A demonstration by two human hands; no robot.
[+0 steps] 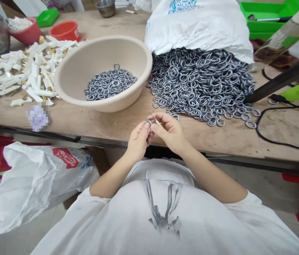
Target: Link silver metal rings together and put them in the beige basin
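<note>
My left hand [138, 140] pinches a small grey metal ring [148, 123] between its fingertips, just above the table's front edge. My right hand [171, 132] touches it from the right and grips a thin metal piece [156, 121] against the ring. Behind the hands a big heap of the same grey rings [199, 85] spills from a white sack [197, 26]. To the left stands a beige bowl [75, 76] with several rings [109, 83] lying in its bottom.
A pile of white and brass pieces [24, 72] covers the table's left part, with red bowls [65, 30] behind. Green trays [266, 16] stand at the back right; a black cable [274, 138] and a dark bar [284, 78] lie right. A white bag [38, 180] sits on the floor.
</note>
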